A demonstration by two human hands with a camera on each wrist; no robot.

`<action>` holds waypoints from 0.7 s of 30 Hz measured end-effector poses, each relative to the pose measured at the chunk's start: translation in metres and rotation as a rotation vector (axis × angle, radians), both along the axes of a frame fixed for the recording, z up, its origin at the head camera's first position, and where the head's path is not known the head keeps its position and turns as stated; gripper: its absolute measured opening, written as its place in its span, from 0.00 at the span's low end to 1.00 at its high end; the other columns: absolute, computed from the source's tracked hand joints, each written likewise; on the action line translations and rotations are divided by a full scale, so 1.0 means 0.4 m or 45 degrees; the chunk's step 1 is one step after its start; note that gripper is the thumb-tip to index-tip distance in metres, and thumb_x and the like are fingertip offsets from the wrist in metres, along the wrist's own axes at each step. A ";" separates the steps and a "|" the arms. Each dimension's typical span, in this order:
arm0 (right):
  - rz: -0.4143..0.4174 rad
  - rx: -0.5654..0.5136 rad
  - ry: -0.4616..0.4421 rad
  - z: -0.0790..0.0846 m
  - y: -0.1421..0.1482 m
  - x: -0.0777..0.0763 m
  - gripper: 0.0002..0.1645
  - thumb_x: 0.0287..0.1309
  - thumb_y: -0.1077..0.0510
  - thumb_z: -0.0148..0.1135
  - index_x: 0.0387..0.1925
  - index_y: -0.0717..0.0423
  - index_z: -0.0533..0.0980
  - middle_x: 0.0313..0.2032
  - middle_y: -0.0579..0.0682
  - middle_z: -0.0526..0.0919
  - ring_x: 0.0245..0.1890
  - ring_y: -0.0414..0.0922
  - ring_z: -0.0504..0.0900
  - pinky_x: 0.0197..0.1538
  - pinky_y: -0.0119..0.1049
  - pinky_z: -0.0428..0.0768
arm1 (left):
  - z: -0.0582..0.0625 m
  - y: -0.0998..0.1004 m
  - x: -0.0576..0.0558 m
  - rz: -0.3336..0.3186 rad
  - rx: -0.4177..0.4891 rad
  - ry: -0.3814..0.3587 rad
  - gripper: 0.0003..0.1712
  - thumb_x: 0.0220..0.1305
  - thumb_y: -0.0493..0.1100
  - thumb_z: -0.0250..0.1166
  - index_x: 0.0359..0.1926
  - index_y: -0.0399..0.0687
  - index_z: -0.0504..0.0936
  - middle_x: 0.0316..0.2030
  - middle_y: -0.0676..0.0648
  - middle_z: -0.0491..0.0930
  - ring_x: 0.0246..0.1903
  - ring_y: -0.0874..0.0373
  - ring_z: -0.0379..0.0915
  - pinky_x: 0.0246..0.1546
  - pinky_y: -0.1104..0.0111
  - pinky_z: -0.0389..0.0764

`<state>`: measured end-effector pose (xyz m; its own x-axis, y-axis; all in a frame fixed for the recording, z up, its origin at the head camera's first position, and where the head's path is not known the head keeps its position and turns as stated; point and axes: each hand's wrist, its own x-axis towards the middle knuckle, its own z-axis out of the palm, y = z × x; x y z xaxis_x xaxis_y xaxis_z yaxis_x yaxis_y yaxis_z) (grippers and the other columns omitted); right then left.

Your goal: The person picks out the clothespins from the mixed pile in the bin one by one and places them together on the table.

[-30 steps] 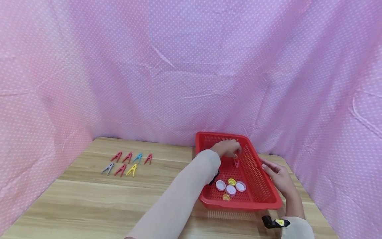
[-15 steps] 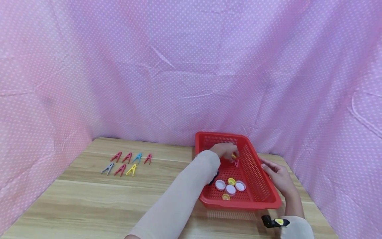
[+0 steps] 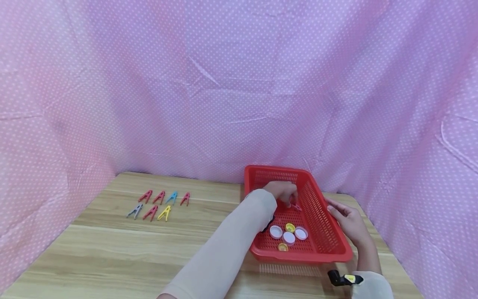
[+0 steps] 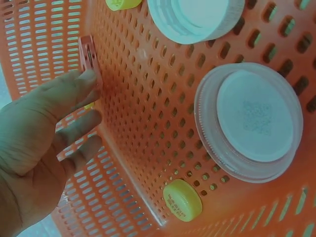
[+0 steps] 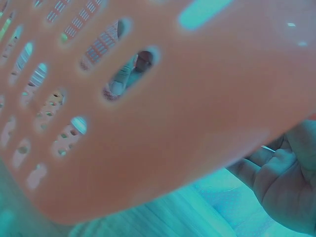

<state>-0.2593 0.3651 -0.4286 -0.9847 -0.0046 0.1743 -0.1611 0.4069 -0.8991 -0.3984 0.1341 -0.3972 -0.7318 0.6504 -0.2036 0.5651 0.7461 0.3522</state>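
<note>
My left hand (image 3: pixel 284 192) reaches down into the red plastic basket (image 3: pixel 295 256). In the left wrist view its thumb and forefinger pinch a red clothespin (image 4: pixel 89 53) near the basket floor, while the other fingers spread apart below. A bit of yellow shows behind those fingers. My right hand (image 3: pixel 349 222) grips the basket's right rim, thumb on top; in the right wrist view the basket wall hides part of its fingers. Nearer the front of the basket lie white caps (image 3: pixel 288 238) and small yellow caps (image 3: pixel 283 247).
On the left of the wooden table (image 3: pixel 123 249) several clothespins stand in two rows, among them a blue clothespin (image 3: pixel 172 197), a grey clothespin (image 3: pixel 135 210) and a yellow clothespin (image 3: pixel 164 213). A pink dotted curtain (image 3: pixel 239 91) surrounds the table at the back and sides.
My left hand has moved lower in the basket onto the red clothespin, which now lies at a different slant. A yellow cap seen by its fingers half a second ago is now hidden. The right hand stays put.
</note>
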 end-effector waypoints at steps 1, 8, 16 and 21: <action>-0.002 0.010 0.001 0.001 0.000 0.000 0.34 0.75 0.47 0.57 0.72 0.64 0.68 0.46 0.40 0.87 0.38 0.42 0.88 0.39 0.40 0.87 | -0.002 0.001 -0.002 0.008 0.003 -0.008 0.14 0.57 0.41 0.78 0.42 0.63 0.86 0.38 0.59 0.79 0.41 0.62 0.75 0.49 0.63 0.83; -0.022 0.048 -0.009 0.003 0.000 0.002 0.34 0.75 0.46 0.56 0.72 0.63 0.68 0.48 0.47 0.87 0.38 0.41 0.88 0.38 0.40 0.87 | -0.011 -0.002 -0.011 0.064 0.024 -0.044 0.16 0.52 0.42 0.81 0.39 0.62 0.84 0.36 0.58 0.79 0.39 0.60 0.76 0.44 0.61 0.85; 0.000 0.016 -0.031 0.009 -0.003 0.006 0.35 0.75 0.45 0.56 0.73 0.62 0.67 0.54 0.62 0.84 0.39 0.44 0.89 0.39 0.41 0.87 | -0.020 0.002 -0.016 0.065 0.117 -0.047 0.15 0.52 0.43 0.81 0.38 0.60 0.84 0.35 0.58 0.80 0.38 0.61 0.76 0.46 0.61 0.85; 0.005 -0.002 -0.044 0.011 -0.005 0.008 0.35 0.75 0.45 0.56 0.74 0.61 0.66 0.55 0.67 0.82 0.39 0.46 0.89 0.39 0.41 0.87 | -0.024 0.005 -0.014 0.025 0.141 -0.077 0.13 0.54 0.43 0.80 0.38 0.59 0.85 0.35 0.58 0.80 0.38 0.63 0.76 0.44 0.64 0.84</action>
<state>-0.2560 0.3633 -0.4241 -0.9901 -0.0079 0.1401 -0.1313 0.4051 -0.9048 -0.4039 0.1362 -0.4067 -0.7334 0.6567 -0.1757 0.5257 0.7118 0.4659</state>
